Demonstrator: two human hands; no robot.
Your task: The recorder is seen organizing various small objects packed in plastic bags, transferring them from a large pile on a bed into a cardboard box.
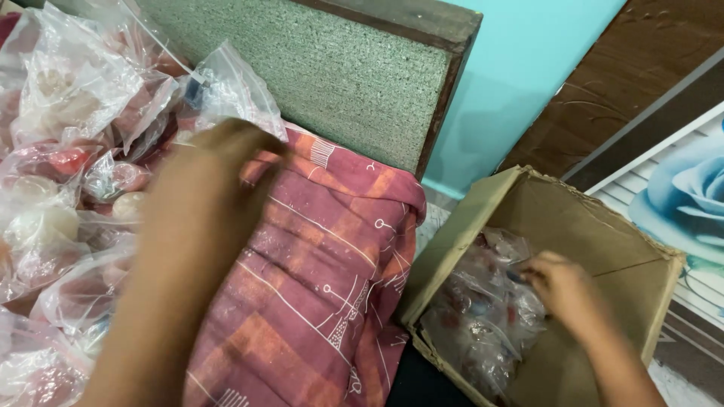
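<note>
My left hand point(215, 169) is blurred with motion and reaches over the red patterned cloth point(317, 301) toward a clear plastic bag point(226, 90) at the edge of a heap; whether its fingers grip the bag is unclear. A pile of clear plastic bags point(60, 173) with reddish and pale items fills the left side. My right hand point(562, 290) is down inside an open cardboard box point(573, 218) and rests on the clear bags point(475, 309) lying in it, fingers curled over one of them.
A green textured board with a dark wooden frame point(339, 68) stands behind the cloth. Behind it is a turquoise wall point(513, 75). At the right lean a brown panel point(626, 68) and a picture of a blue rose point(686, 196).
</note>
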